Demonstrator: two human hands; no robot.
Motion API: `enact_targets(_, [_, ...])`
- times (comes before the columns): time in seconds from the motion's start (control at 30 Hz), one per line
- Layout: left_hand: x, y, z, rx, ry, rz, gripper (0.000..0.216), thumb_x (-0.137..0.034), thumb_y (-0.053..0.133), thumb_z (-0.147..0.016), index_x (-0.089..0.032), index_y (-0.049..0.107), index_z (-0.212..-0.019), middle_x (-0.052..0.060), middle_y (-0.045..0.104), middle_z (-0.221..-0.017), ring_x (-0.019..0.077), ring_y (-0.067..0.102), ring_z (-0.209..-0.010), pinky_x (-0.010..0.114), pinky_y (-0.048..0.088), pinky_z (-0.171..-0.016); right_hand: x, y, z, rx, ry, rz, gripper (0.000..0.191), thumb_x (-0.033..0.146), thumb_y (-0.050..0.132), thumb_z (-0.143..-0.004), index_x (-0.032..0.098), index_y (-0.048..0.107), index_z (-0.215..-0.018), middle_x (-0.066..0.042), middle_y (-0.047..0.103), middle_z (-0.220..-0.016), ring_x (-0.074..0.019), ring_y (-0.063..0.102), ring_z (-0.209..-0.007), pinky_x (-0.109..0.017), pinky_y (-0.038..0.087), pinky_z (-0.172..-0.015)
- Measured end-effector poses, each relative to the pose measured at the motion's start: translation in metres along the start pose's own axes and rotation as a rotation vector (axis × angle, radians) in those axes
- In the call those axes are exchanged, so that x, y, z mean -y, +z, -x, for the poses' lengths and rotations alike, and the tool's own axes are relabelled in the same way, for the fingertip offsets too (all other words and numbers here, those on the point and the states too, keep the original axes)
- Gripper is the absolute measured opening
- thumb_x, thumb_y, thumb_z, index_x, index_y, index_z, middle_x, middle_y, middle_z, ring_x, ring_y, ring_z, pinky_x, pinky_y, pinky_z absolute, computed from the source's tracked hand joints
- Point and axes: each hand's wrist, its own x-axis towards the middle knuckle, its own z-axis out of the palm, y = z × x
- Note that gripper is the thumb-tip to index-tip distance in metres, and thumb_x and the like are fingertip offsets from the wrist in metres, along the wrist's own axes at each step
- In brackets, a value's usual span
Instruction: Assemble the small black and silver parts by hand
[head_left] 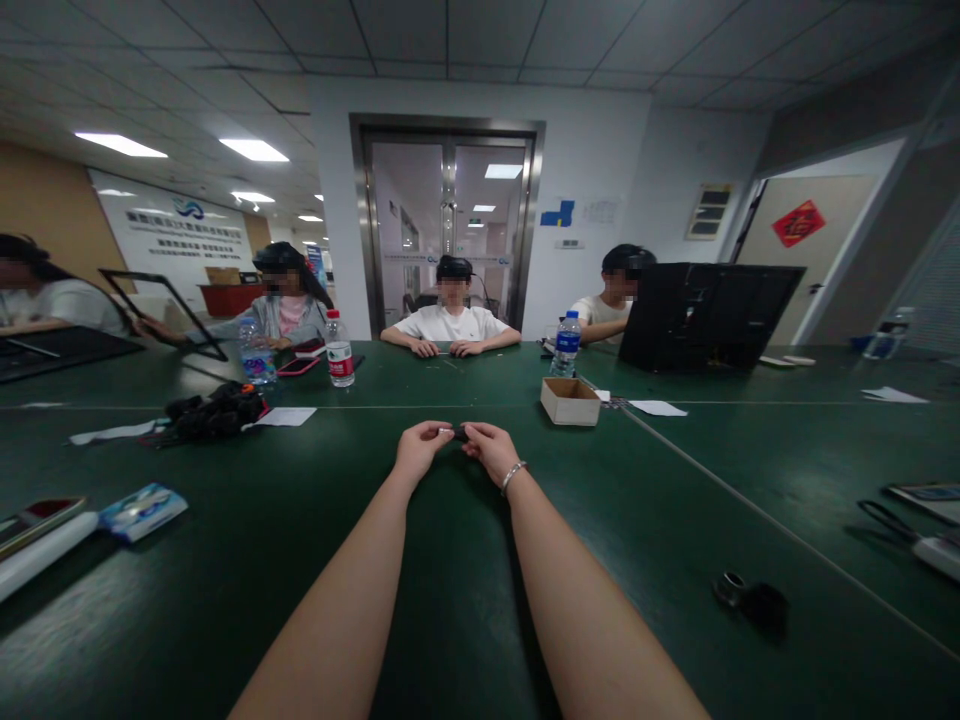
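Observation:
Both my arms stretch forward over the green table, and the hands meet near its middle seam. My left hand (418,450) is closed in a pinch at the left end of a small dark piece (460,433), where a pale bit shows by the fingertips. At the other end, my right hand (491,450), with a silver bracelet (512,477) at its wrist, grips the dark piece between thumb and fingers. The piece is too small to name, and the fingers hide most of it. An open cardboard box (570,408) stands to the right, beyond my right hand.
Several people sit around the table (600,520). A red-labelled bottle (340,350), a blue-labelled bottle (566,345) and a black tangled bundle (214,410) stand or lie ahead. A blue-and-white packet (144,512) lies left; a small black item (750,600) lies right.

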Motion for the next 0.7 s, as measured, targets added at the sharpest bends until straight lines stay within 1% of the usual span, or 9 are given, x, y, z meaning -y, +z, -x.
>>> enact_targets(0.07, [-0.0022, 0.0002, 0.0014, 0.025, 0.028, 0.020, 0.034, -0.033, 0.074, -0.058, -0.016, 0.069, -0.087, 0.008, 0.068, -0.082, 0.0191, 0.062, -0.079, 0.032, 0.046, -0.078, -0.0009, 0.0000, -0.0011, -0.010, 0.001, 0.003, 0.015, 0.020, 0.068, -0.069, 0.010, 0.065, -0.079, 0.000, 0.059, -0.052, -0.0066, 0.056, -0.044, -0.015, 0.042, -0.041])
enact_targets(0.13, [-0.0043, 0.0009, 0.0029, 0.049, 0.042, 0.051, 0.034, -0.030, 0.075, -0.057, -0.015, 0.068, -0.087, 0.008, 0.068, -0.086, 0.0197, 0.062, -0.082, 0.034, 0.046, -0.082, -0.0016, 0.0004, -0.0017, -0.025, -0.014, -0.005, 0.020, 0.024, 0.070, -0.068, 0.011, 0.064, -0.081, 0.001, 0.059, -0.053, -0.0067, 0.055, -0.043, -0.015, 0.041, -0.039])
enact_targets(0.27, [-0.0075, 0.0023, 0.0048, 0.062, 0.039, 0.072, 0.033, -0.027, 0.074, -0.057, -0.015, 0.067, -0.087, 0.008, 0.068, -0.090, 0.0200, 0.062, -0.085, 0.037, 0.045, -0.086, -0.0005, 0.0016, -0.0002, -0.030, -0.051, -0.024, 0.024, 0.029, 0.069, -0.069, 0.013, 0.063, -0.084, 0.000, 0.061, -0.057, -0.0066, 0.055, -0.041, -0.016, 0.042, -0.038])
enact_targets(0.33, [-0.0084, 0.0023, 0.0051, 0.042, 0.050, 0.066, 0.032, -0.027, 0.073, -0.058, -0.015, 0.067, -0.087, 0.008, 0.068, -0.092, 0.0202, 0.062, -0.088, 0.037, 0.044, -0.088, 0.0012, 0.0016, 0.0016, 0.013, -0.029, -0.046, 0.022, 0.027, 0.069, -0.069, 0.012, 0.064, -0.084, -0.001, 0.062, -0.058, -0.0073, 0.057, -0.044, -0.016, 0.045, -0.041])
enact_targets(0.43, [-0.0081, 0.0018, 0.0045, 0.027, 0.060, 0.083, 0.034, -0.027, 0.074, -0.058, -0.015, 0.066, -0.089, 0.009, 0.067, -0.096, 0.0200, 0.062, -0.090, 0.037, 0.044, -0.089, 0.0034, 0.0010, 0.0038, 0.060, -0.003, -0.066, 0.023, 0.019, 0.072, -0.065, 0.012, 0.064, -0.086, 0.001, 0.060, -0.054, -0.0083, 0.059, -0.049, -0.016, 0.047, -0.045])
enact_targets(0.53, [-0.0054, 0.0016, 0.0025, 0.022, 0.044, 0.127, 0.039, -0.028, 0.075, -0.058, -0.015, 0.065, -0.093, 0.010, 0.066, -0.099, 0.0204, 0.061, -0.093, 0.038, 0.043, -0.090, 0.0038, 0.0008, 0.0039, 0.053, 0.002, -0.046, 0.023, 0.015, 0.072, -0.064, 0.012, 0.064, -0.086, 0.001, 0.060, -0.053, -0.0081, 0.059, -0.049, -0.015, 0.047, -0.045])
enact_targets(0.63, [-0.0014, 0.0016, -0.0001, 0.001, -0.005, 0.190, 0.042, -0.033, 0.072, -0.063, -0.015, 0.063, -0.099, 0.012, 0.066, -0.102, 0.0220, 0.060, -0.098, 0.040, 0.043, -0.090, 0.0029, 0.0011, 0.0030, 0.043, 0.008, -0.038, 0.020, 0.015, 0.070, -0.066, 0.012, 0.064, -0.085, 0.000, 0.061, -0.055, -0.0076, 0.059, -0.048, -0.015, 0.047, -0.044])
enact_targets(0.7, [0.0006, 0.0017, -0.0016, 0.003, -0.011, 0.238, 0.045, -0.033, 0.073, -0.062, -0.015, 0.062, -0.102, 0.013, 0.065, -0.103, 0.0225, 0.059, -0.100, 0.040, 0.043, -0.092, 0.0023, 0.0012, 0.0025, 0.043, 0.008, -0.037, 0.019, 0.014, 0.070, -0.067, 0.011, 0.064, -0.085, 0.000, 0.061, -0.055, -0.0073, 0.058, -0.048, -0.015, 0.047, -0.044])
